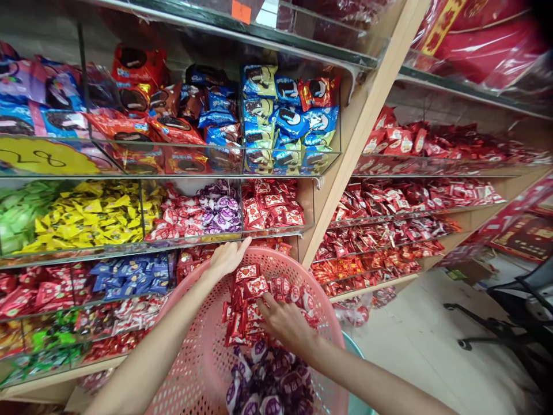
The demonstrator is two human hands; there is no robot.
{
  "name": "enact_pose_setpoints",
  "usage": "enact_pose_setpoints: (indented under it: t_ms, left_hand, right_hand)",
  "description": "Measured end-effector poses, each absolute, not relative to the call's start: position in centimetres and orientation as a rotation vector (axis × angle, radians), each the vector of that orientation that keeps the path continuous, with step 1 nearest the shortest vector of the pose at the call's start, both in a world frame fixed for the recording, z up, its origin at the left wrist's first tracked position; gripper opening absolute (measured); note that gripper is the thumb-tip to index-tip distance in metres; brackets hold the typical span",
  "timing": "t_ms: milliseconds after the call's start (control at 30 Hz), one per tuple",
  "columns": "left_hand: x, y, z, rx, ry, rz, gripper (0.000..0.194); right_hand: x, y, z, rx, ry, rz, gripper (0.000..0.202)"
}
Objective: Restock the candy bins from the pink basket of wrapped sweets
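A pink perforated plastic basket is tilted below the shelves. At its far rim, my left hand is closed around the edge, with one digit stretched out and the other fingers partly hidden. My right hand reaches inside, its fingers curled onto red wrapped candies with light patterned labels. Beside those lie red-and-white twist-wrapped candies. Purple-and-white twist-wrapped candies form a heap nearer to me in the basket.
Glass-fronted bins hold yellow candies, purple candies and blue packets. Cookie packs fill the shelf above. A wooden divider stands right of the basket. A light blue tub and a black wheeled chair are at right.
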State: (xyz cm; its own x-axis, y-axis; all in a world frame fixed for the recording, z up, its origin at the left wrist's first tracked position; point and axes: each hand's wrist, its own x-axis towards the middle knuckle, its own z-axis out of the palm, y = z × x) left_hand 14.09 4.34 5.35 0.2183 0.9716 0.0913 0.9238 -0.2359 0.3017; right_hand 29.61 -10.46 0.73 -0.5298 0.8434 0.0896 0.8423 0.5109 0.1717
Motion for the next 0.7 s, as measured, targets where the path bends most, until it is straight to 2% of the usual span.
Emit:
enact_pose_setpoints:
  t_ms: [133, 233, 467, 700]
  left_hand:
    - [14.1, 4.3, 5.4, 2.292, 1.829, 0.39, 0.082]
    - [14.2, 4.3, 5.4, 2.302, 1.829, 0.391, 0.082]
    - [13.9, 4.5, 5.2, 2.333, 1.791, 0.391, 0.079]
    - [13.9, 4.3, 5.4, 2.3, 1.815, 0.403, 0.083]
  right_hand:
    - [29.5, -10.6, 1.6, 1.589, 2.712, 0.263, 0.037]
    - [30.0, -10.2, 4.1, 1.67, 2.735, 0.276, 0.044]
    - [34.0, -4.0, 12.7, 2.057, 2.779, 0.487, 0.036]
    - [36.1, 3.7, 16.0, 2.136, 2.61, 0.632, 0.032]
